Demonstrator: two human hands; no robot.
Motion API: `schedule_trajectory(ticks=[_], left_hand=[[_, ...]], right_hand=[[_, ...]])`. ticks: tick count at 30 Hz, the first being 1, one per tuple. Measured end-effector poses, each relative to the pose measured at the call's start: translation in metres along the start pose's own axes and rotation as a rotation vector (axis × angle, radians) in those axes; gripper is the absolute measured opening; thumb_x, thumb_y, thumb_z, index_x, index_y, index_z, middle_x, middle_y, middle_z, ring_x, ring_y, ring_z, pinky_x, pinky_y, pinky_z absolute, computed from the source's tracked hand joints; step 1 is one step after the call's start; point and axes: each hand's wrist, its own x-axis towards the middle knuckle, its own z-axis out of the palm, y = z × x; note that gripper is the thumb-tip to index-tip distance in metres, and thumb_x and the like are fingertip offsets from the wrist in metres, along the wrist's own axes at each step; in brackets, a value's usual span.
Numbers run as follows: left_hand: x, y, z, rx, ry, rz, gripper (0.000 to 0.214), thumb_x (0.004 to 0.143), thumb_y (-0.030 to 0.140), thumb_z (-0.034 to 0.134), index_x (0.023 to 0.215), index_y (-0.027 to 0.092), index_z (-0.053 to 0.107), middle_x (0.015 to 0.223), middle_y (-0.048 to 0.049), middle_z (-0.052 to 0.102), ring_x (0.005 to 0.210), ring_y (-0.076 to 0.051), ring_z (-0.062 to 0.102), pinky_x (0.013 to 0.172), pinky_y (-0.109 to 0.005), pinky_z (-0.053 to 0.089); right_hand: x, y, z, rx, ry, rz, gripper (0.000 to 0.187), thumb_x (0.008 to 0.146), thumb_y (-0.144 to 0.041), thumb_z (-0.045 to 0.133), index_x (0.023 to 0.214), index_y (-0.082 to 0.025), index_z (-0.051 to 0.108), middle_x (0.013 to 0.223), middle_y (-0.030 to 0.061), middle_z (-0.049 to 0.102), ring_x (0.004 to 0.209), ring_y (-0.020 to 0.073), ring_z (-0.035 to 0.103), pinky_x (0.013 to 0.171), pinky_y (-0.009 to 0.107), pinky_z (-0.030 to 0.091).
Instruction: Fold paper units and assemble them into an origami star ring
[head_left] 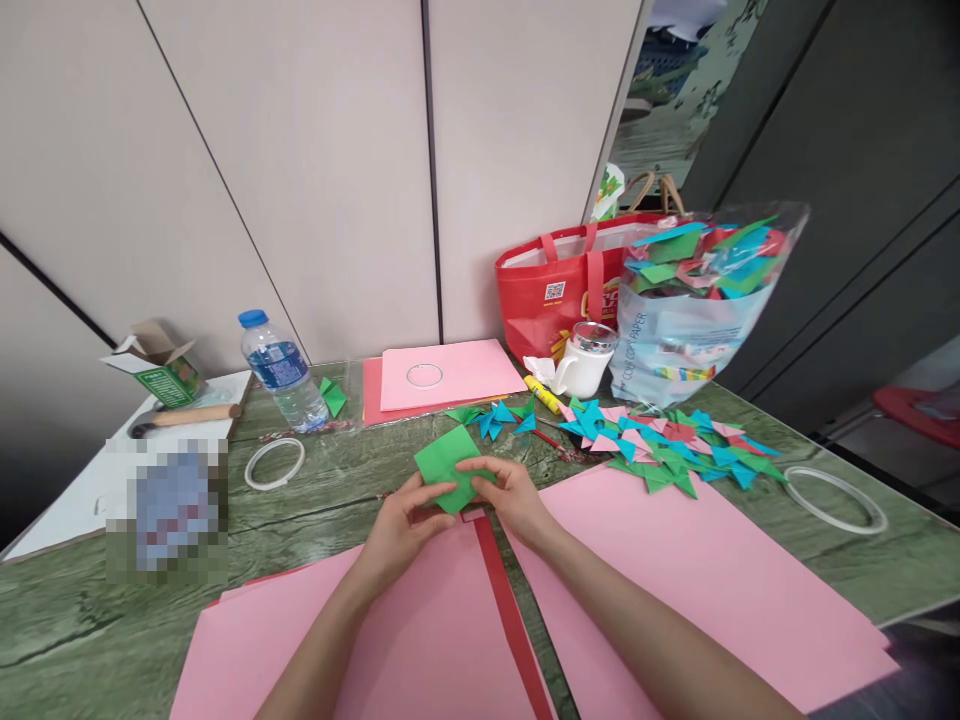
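A square of green paper (445,452) is held up between both hands, just above the far edge of the pink sheets (420,610). My left hand (401,528) grips its lower left edge between thumb and fingers. On the right edge, my right hand (510,490) pinches the paper with thumb and forefinger. Beyond the hands lie several folded blue and green paper pieces (495,418). To the right is a heap of folded paper pieces (667,445) in green, blue, pink and red, partly over a second pink stack (697,580).
At the back stand a water bottle (283,372), a white mug (587,362), a red bag (540,290) and a clear bag of folded paper (690,320). A hammer (187,416) and small box (165,375) lie left. White rings (275,464) rest at both sides. A yellow glue stick (541,394) lies near the mug.
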Motion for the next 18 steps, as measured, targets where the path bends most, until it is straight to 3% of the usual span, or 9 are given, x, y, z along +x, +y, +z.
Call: schedule_trajectory(ticks=[5, 9, 12, 15, 18], left_hand=[[0.002, -0.005, -0.001, 0.008, 0.221, -0.087, 0.017, 0.06, 0.026, 0.071, 0.076, 0.02, 0.072, 0.085, -0.0051, 0.068, 0.081, -0.022, 0.062, 0.073, -0.03, 0.049], [0.001, -0.012, 0.003, -0.003, 0.329, -0.13, 0.029, 0.058, 0.028, 0.073, 0.085, 0.018, 0.069, 0.072, -0.0029, 0.069, 0.065, -0.018, 0.061, 0.06, -0.025, 0.048], [0.0, -0.014, 0.007, -0.059, 0.357, -0.11, 0.035, 0.06, 0.028, 0.072, 0.092, 0.017, 0.064, 0.071, -0.0021, 0.068, 0.067, -0.018, 0.062, 0.061, -0.025, 0.049], [0.0, -0.011, 0.01, -0.225, 0.329, -0.068, 0.061, 0.06, 0.025, 0.073, 0.115, 0.018, 0.048, 0.083, -0.003, 0.07, 0.078, -0.019, 0.064, 0.071, -0.028, 0.051], [0.0, -0.005, 0.009, -0.38, 0.26, -0.069, 0.095, 0.058, 0.019, 0.075, 0.135, 0.022, 0.02, 0.089, -0.0033, 0.07, 0.083, -0.02, 0.065, 0.076, -0.032, 0.051]], right_hand=[[-0.002, -0.001, 0.002, -0.223, 0.017, -0.071, 0.023, 0.066, -0.019, 0.057, 0.087, -0.018, 0.066, 0.077, 0.0005, 0.064, 0.047, 0.0076, 0.048, 0.046, 0.022, 0.043], [-0.007, -0.002, 0.007, -0.153, -0.076, -0.019, 0.035, 0.061, -0.021, 0.066, 0.095, -0.019, 0.061, 0.073, -0.0017, 0.06, 0.052, 0.0095, 0.052, 0.049, 0.023, 0.044], [-0.009, -0.001, 0.008, -0.187, -0.041, -0.035, 0.041, 0.054, -0.022, 0.074, 0.091, -0.02, 0.059, 0.072, -0.0029, 0.058, 0.053, 0.0103, 0.053, 0.05, 0.022, 0.045], [-0.009, -0.001, 0.009, -0.23, 0.04, -0.038, 0.038, 0.055, -0.023, 0.074, 0.088, -0.02, 0.055, 0.067, -0.0039, 0.056, 0.049, 0.0109, 0.053, 0.047, 0.023, 0.045], [-0.008, 0.0, 0.009, -0.176, 0.074, -0.037, 0.037, 0.056, -0.024, 0.073, 0.087, -0.021, 0.052, 0.069, -0.004, 0.054, 0.046, 0.0111, 0.053, 0.045, 0.025, 0.047]])
